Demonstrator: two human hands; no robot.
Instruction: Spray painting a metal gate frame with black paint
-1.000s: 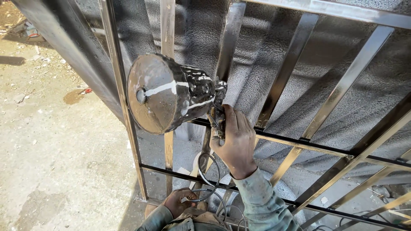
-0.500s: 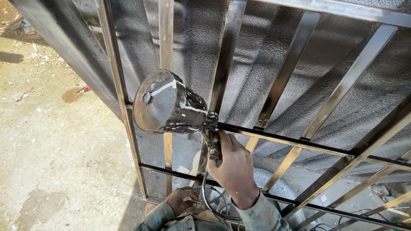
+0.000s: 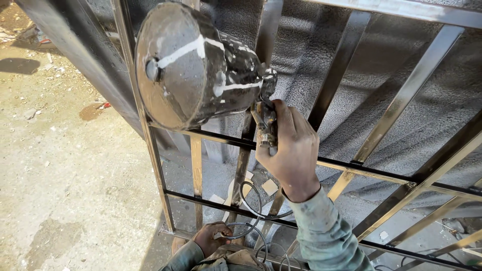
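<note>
Spray gun higher, nearer, right hand clenched round it; left hand gripping hose.

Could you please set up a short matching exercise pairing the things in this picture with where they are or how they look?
Things:
1. spray gun cup
2. right hand
3. left hand
4. metal grille

Descriptions:
a. low down, holding the looped hose
b. dark, streaked with white paint
c. slanted shiny bars
d. wrapped round the spray gun's handle

Pairs: 1-b, 2-d, 3-a, 4-c
</note>
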